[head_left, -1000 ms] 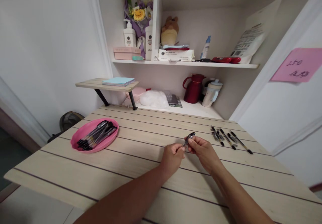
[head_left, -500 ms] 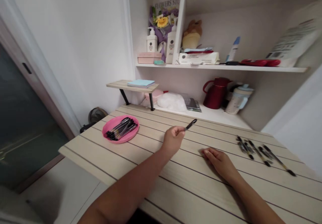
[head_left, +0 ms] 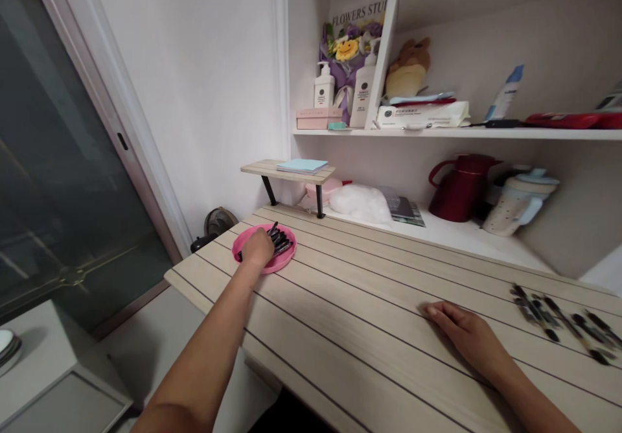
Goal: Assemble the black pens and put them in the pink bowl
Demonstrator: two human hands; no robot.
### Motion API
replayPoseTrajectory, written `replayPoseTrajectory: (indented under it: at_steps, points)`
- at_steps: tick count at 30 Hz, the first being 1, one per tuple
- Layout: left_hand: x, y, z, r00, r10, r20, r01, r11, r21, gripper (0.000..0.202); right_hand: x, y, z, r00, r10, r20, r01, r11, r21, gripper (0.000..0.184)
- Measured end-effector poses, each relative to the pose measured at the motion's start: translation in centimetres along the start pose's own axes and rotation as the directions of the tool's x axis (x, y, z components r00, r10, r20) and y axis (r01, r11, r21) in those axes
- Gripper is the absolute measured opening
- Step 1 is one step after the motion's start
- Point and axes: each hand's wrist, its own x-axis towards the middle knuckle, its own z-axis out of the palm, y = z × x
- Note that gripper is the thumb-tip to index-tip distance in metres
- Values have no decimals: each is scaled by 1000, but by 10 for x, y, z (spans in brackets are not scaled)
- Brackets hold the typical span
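Note:
At the pink dish (head_left: pixel 278 266) on the table's left, my left hand (head_left: pixel 258 249) reaches in over the pens (head_left: pixel 282 241) lying there. Its fingers are closed around a black pen (head_left: pixel 273 227), whose end pokes up past the knuckles; the fingertips are hidden behind the back of the hand. My right hand (head_left: pixel 461 329) rests on the slatted table (head_left: pixel 359 303) with its fingers curled together and nothing visible in them. Off to its right lie several loose pens (head_left: pixel 549 310), somewhat blurred.
A small raised shelf (head_left: pixel 262 168) with blue paper (head_left: pixel 302 165) stands behind the dish. Along the back are a white plastic bag (head_left: pixel 360 203), a dark red jug (head_left: pixel 459 188) and a pale tumbler (head_left: pixel 518 203). Bottles (head_left: pixel 324 88) stand on the wall shelf.
My left hand has carried the pen from mid-table leftward to the pink dish. My right hand stays on the table. The view has turned left.

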Motion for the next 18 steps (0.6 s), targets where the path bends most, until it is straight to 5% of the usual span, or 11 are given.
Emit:
replayPoseTrajectory:
  at_steps: [18]
  points:
    - [0, -5, 8, 971, 167, 169, -172, 985, 17, 21, -1, -5, 0, 1000, 16, -22, -14, 999, 49, 36]
